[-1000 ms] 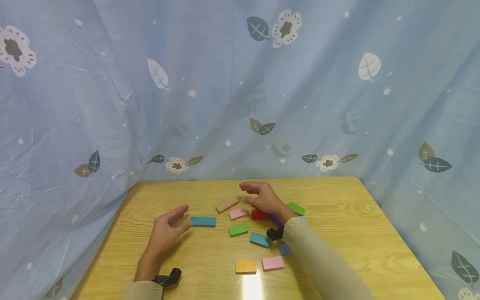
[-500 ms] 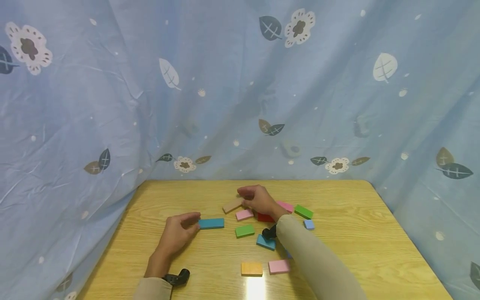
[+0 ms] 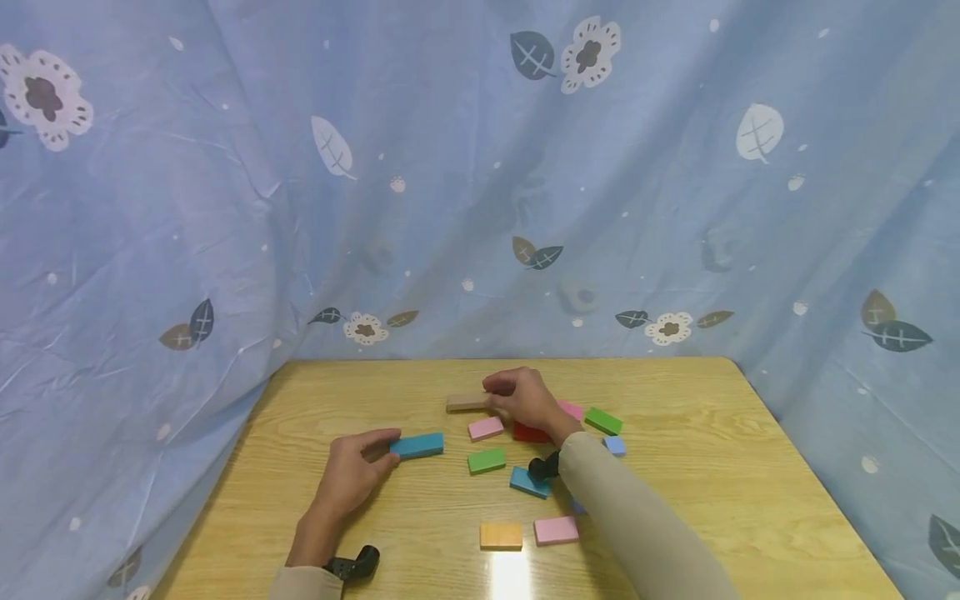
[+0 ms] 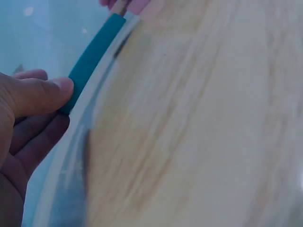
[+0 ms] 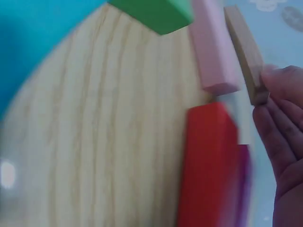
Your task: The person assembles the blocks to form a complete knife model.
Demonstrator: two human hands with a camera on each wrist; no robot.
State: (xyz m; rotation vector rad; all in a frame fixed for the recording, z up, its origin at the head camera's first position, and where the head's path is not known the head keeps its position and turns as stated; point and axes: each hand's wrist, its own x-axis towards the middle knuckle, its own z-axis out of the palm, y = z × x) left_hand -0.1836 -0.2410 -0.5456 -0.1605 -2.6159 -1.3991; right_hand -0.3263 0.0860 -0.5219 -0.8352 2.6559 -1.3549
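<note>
My left hand pinches the left end of a long blue block. In the left wrist view the thumb presses one face of the blue block, with fingers behind it. Farther back on the table, my right hand pinches the right end of a plain wooden block. The right wrist view shows thumb and fingers at the end of the wooden block. A small pink block and a red block lie just in front of the right hand.
On the wooden table lie a green block, a short blue block, an orange block and another pink block. Another green block lies to the right. A patterned blue curtain hangs behind.
The left hand has closed on the long blue block, which has tilted slightly. The right hand now holds the wooden block, which has turned from slanted to nearly level across the view.
</note>
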